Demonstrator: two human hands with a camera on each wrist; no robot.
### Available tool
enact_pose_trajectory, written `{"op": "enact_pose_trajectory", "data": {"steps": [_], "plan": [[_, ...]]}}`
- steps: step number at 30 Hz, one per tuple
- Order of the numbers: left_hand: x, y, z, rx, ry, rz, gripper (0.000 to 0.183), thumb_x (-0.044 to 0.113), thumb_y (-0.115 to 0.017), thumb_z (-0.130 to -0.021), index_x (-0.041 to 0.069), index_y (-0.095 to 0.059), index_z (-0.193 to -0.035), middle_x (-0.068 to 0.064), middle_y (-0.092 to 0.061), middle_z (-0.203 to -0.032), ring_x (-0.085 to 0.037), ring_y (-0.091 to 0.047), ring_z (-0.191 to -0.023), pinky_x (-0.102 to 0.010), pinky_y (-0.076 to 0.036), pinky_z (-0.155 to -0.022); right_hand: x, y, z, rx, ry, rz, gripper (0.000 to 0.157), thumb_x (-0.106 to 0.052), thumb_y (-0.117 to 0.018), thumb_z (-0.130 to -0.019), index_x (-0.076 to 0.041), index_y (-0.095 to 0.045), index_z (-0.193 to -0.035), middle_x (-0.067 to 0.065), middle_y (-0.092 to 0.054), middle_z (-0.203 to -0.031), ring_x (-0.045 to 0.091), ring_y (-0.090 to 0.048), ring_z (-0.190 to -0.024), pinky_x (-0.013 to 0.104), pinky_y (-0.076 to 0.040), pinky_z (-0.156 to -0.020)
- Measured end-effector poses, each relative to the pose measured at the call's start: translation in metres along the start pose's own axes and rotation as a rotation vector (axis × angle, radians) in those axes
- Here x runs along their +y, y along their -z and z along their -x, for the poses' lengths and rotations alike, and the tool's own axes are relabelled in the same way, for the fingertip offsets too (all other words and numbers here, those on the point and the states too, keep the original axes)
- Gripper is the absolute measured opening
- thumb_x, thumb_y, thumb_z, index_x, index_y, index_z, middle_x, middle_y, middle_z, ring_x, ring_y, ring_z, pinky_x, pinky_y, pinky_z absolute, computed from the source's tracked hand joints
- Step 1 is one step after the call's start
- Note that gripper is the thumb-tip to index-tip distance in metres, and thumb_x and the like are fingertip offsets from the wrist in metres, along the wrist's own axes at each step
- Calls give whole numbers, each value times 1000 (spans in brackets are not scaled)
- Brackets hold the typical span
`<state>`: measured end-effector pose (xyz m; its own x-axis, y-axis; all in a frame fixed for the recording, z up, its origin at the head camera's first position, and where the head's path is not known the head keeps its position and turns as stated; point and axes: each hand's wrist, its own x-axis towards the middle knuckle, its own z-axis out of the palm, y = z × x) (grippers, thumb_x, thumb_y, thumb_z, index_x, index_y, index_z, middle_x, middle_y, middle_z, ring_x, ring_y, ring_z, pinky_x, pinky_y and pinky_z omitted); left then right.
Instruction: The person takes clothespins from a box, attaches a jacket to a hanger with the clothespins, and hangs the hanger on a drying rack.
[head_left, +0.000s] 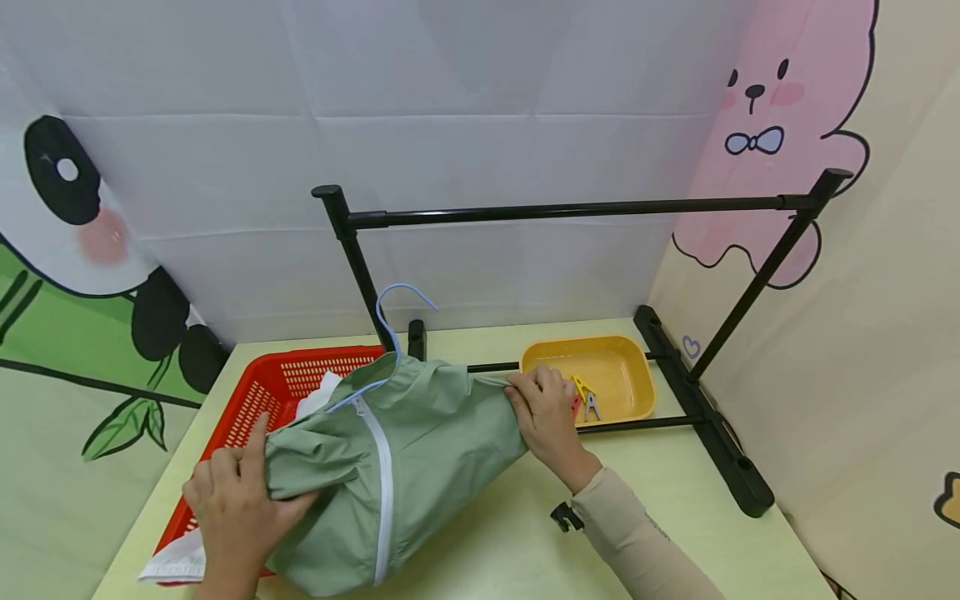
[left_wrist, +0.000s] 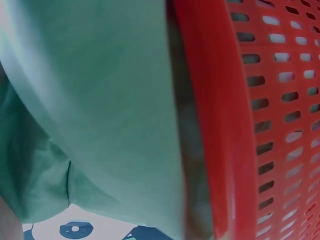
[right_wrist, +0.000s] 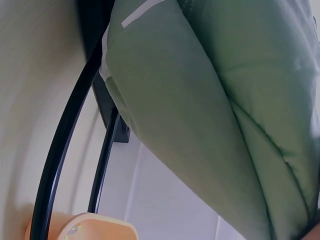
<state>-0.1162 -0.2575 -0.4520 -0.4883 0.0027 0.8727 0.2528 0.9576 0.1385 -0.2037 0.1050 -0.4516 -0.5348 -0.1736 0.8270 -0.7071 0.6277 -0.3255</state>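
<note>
Pale table [head_left: 510, 533]; rumpled green jacket [head_left: 450, 450], white zip [head_left: 385, 483].

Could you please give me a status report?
Left grip touching, right grip pinching green jacket; blue hanger at its collar; red basket alongside.

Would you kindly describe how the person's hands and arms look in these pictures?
The left hand and right hand are ungloved. The right arm wears a long beige sleeve with a small dark marking, too small to read. A black piece shows beside it; attachment is unclear. No left sleeve plainly shows.
</note>
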Motion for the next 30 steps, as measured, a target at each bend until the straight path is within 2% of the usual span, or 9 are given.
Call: {"op": "enact_pose_trajectory", "data": {"steps": [10, 22, 30], "plan": [[1, -1, -1, 14, -19, 22, 93, 79, -41, -83, 5, -55, -136, -28, -45, -85, -46, -35, -67, -55, -22, -61, 5, 3, 3, -43, 22, 24, 40, -41, -41, -104, -10, -66, -107, 5, -46, -82, 22, -39, -71, 41, -23, -69], [3, -1, -3, 11, -20, 36, 92, 79, -42, -83, 5, -56, -136, -28, -45, -84, -46, -35, -67, -55, -21, -62, 12, 10, 2, -117, 54, 68, 39, -42, -38, -105, -15, -65, -114, 2, -49, -85, 20, -40, -72, 42, -31, -71], [3, -1, -3, 9, -26, 33, 92, 78, -42, -83, 5, -56, -136, -28, -44, -84, -46, -35, -68, -56, -21, -62, 16, 14, 3, -136, 105, 87, 39, -42, -38, -105, -15, -65, -115, 4, -51, -88, 20, -42, -73, 42, -32, -71]]}}
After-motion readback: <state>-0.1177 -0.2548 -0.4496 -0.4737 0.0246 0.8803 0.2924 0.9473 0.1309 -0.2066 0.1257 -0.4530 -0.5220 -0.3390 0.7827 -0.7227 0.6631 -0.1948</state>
